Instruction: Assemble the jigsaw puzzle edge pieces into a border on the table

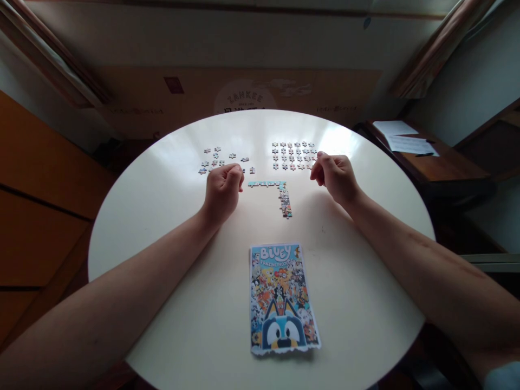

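My left hand is closed in a fist over the near edge of a loose group of jigsaw pieces; nothing shows in it. At the right end of several neat rows of jigsaw pieces is my right hand, its fingers curled together. Whatever those fingers may hold is hidden. Between both hands lies a joined strip of puzzle, bent at a corner, with one arm running left and the other towards me. Closer to me lies a colourful "Bluey" picture sheet with a torn lower edge.
All of this is on a white round table. To the right stands a brown wooden desk bearing white papers and a dark pen. A wooden cabinet is at the left, and a large printed cardboard panel stands behind the table.
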{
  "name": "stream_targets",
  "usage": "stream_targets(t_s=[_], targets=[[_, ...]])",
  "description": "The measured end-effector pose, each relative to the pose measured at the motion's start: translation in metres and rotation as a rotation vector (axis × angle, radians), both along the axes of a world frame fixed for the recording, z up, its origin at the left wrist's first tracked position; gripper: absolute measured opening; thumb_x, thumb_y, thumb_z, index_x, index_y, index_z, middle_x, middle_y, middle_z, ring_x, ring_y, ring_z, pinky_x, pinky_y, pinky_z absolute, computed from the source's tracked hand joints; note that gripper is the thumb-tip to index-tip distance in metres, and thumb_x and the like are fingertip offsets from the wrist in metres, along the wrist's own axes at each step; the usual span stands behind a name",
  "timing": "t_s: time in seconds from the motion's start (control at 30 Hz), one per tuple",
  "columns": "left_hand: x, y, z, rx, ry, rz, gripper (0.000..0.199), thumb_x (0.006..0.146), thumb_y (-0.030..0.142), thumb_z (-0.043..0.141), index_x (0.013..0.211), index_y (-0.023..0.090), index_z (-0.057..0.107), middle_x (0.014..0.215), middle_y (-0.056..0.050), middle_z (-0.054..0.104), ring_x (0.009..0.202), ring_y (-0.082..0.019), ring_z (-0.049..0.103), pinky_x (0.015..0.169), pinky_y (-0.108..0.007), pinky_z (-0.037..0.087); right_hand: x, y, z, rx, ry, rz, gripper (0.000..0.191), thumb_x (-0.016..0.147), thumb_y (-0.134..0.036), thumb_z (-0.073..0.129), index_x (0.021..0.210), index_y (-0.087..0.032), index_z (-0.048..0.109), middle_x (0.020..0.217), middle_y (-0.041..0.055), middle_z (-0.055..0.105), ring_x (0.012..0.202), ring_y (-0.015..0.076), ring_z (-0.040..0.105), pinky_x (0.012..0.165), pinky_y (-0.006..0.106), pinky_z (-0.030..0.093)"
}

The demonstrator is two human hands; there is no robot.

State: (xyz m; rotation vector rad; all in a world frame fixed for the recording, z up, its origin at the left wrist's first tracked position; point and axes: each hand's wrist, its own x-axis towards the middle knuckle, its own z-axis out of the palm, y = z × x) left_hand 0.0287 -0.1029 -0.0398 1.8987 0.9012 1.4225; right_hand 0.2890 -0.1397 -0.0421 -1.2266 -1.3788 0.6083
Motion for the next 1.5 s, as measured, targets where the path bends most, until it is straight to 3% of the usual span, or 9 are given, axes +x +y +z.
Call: stream_targets(t_s=[0.27, 0.47, 0.63, 0.77, 0.9, 1.1, 1.2, 1.37, 1.5], targets=[[-0.004, -0.004, 0.007, 0.022, 0.031, 0.059, 0.037, 0.088, 0.027, 0.043, 0.051, 0.022, 0.037, 0.047, 0.003, 0.039, 0.048, -0.013, 0.045, 0.053, -0.026, 0.036, -0.003, -0.002, -0.001, -0.025, 0.013, -0.011, 0.057, 0.097, -0.048, 0.049, 0.050, -0.018, 0.064, 0.038, -0.0017, 0.045, 0.039, 0.0096, 0.041, 0.048, 0.027, 0.032], [-0.042, 0.004, 0.056, 0.416, 0.058, 0.313, 0.036, 0.089, 0.026, 0.045, 0.053, 0.022, 0.039, 0.053, 0.000, 0.044, 0.053, -0.014, 0.046, 0.055, -0.029, 0.036, -0.010, -0.005, -0.002, -0.004, 0.026, -0.003, 0.057, 0.096, -0.047, 0.049, 0.049, -0.019, 0.061, 0.040, -0.0031, 0.044, 0.041, 0.0095, 0.039, 0.061, 0.030, 0.040], [-0.066, 0.042, 0.097, 0.410, -0.047, 0.433, 0.039, 0.091, 0.019, 0.041, 0.052, 0.022, 0.036, 0.050, 0.001, 0.042, 0.049, -0.014, 0.045, 0.052, -0.028, 0.036, -0.018, -0.011, -0.002, 0.048, -0.017, 0.040, 0.057, 0.098, -0.047, 0.046, 0.051, -0.019, 0.061, 0.047, -0.0001, 0.051, 0.046, 0.0120, 0.044, 0.061, 0.031, 0.039], [-0.075, 0.084, 0.109, 0.367, -0.036, 0.511, 0.039, 0.090, 0.014, 0.040, 0.052, 0.022, 0.037, 0.048, 0.002, 0.041, 0.048, -0.013, 0.045, 0.051, -0.026, 0.035, -0.021, -0.012, -0.006, 0.087, -0.061, 0.077, 0.057, 0.099, -0.046, 0.045, 0.051, -0.020, 0.059, 0.050, 0.0012, 0.053, 0.048, 0.0132, 0.045, 0.058, 0.031, 0.037], [-0.083, 0.116, 0.090, 0.329, -0.008, 0.588, 0.035, 0.086, 0.013, 0.040, 0.052, 0.022, 0.036, 0.048, 0.003, 0.039, 0.048, -0.013, 0.044, 0.052, -0.025, 0.033, -0.019, -0.008, -0.012, 0.094, -0.093, 0.063, 0.057, 0.100, -0.044, 0.044, 0.051, -0.019, 0.058, 0.051, 0.0016, 0.053, 0.049, 0.0135, 0.046, 0.055, 0.030, 0.035], [-0.116, 0.139, 0.024, 0.079, 0.193, 0.691, 0.030, 0.085, 0.021, 0.040, 0.055, 0.022, 0.040, 0.052, 0.002, 0.043, 0.055, -0.015, 0.048, 0.055, -0.026, 0.034, -0.017, -0.007, -0.017, 0.044, -0.083, 0.050, 0.057, 0.100, -0.045, 0.045, 0.051, -0.019, 0.055, 0.052, 0.0021, 0.053, 0.048, 0.0136, 0.044, 0.053, 0.030, 0.036], [-0.136, 0.144, 0.002, -0.046, 0.250, 0.757, 0.029, 0.088, 0.025, 0.037, 0.061, 0.022, 0.048, 0.058, 0.001, 0.051, 0.059, -0.016, 0.053, 0.056, -0.025, 0.037, -0.018, -0.010, -0.016, 0.020, -0.065, 0.058, 0.057, 0.100, -0.046, 0.046, 0.051, -0.019, 0.055, 0.052, 0.0024, 0.051, 0.049, 0.0144, 0.044, 0.051, 0.029, 0.035], [-0.143, 0.151, -0.008, -0.097, 0.340, 0.735, 0.029, 0.090, 0.026, 0.041, 0.076, 0.021, 0.066, 0.069, -0.002, 0.064, 0.066, -0.018, 0.060, 0.063, -0.027, 0.044, -0.013, -0.011, -0.019, -0.014, -0.049, 0.089, 0.056, 0.100, -0.048, 0.046, 0.052, -0.019, 0.055, 0.054, 0.0032, 0.051, 0.050, 0.0154, 0.045, 0.049, 0.030, 0.036], [-0.133, 0.151, -0.009, -0.045, 0.531, 0.649, 0.025, 0.088, 0.019, 0.051, 0.096, 0.021, 0.074, 0.094, -0.005, 0.073, 0.077, -0.019, 0.064, 0.078, -0.029, 0.048, -0.006, -0.010, -0.027, -0.027, -0.054, 0.135, 0.055, 0.101, -0.044, 0.045, 0.053, -0.020, 0.055, 0.055, 0.0030, 0.051, 0.050, 0.0160, 0.046, 0.050, 0.030, 0.037]])
